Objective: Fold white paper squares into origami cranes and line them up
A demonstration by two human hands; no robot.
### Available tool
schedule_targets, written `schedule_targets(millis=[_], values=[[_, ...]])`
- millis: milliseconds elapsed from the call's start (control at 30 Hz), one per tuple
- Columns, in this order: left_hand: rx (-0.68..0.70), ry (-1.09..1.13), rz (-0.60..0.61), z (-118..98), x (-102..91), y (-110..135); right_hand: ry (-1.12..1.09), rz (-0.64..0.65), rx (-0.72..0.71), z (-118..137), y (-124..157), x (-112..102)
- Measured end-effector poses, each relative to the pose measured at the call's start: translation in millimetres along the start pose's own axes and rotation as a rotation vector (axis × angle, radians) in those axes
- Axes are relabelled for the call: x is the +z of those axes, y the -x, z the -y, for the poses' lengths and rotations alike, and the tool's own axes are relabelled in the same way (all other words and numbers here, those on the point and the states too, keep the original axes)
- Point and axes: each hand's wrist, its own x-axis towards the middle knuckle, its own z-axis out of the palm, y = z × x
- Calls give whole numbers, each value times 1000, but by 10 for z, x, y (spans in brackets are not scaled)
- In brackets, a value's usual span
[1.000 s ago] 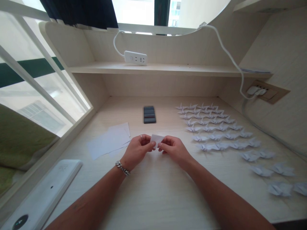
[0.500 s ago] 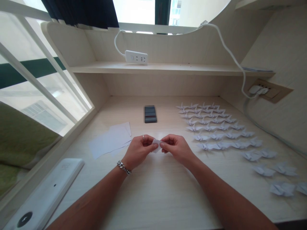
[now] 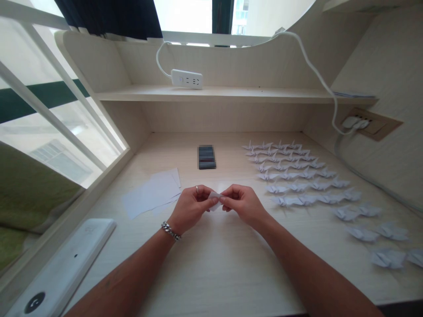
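Between my two hands, just above the desk, is a small piece of folded white paper [image 3: 215, 203]. My left hand [image 3: 194, 206], with a ring and a chain bracelet, pinches its left side between thumb and fingers. From the right, my right hand [image 3: 243, 202] pinches the other side, the two thumbs nearly meeting. The fingers hide part of the folds. To the right stand several rows of folded white paper cranes [image 3: 297, 175]. Loose white paper sheets [image 3: 150, 193] lie overlapping to the left of my left hand.
A dark pixelated object [image 3: 206, 157] lies beyond my hands. Along the left edge rests a long white device [image 3: 76, 259]. A power strip [image 3: 187, 79] sits on the shelf [image 3: 224, 93], and a white cable [image 3: 317, 72] runs to the wall socket [image 3: 373, 124].
The view has shifted very slightly. Both hands keep the same pinch on the folded paper, with almost no visible movement.
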Motion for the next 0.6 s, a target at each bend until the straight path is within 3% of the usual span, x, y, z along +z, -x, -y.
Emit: schedule_targets(millis=[600], values=[[72,-5,-53,-83,-3,32,-168,-36,43,61,28,25]])
